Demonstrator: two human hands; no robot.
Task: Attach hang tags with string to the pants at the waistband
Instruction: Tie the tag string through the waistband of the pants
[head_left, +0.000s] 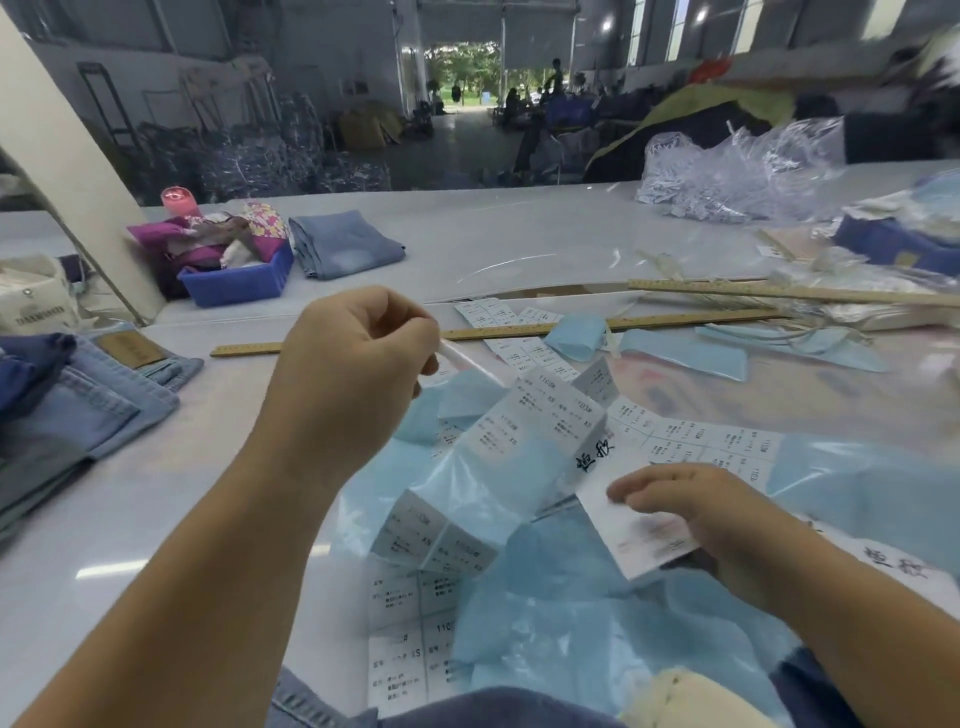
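White backing strip (470, 364) is pinched in the raised left hand (358, 353), apparently to peel labels free. A hang tag (644, 535) is gripped by the right hand (691, 506) low over the desk (156, 493); pants (88, 405) are stacked at left.

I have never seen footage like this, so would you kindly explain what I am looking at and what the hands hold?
There is no machine here: a camera worn on a person's head looks down at their two bare hands over a pale worktable. The left hand is raised and pinches a thin white strip. The right hand holds a white paper tag. Sheets of printed white labels on light blue backing lie between them. Folded blue denim jeans are stacked at the left, and a long wooden ruler lies behind.
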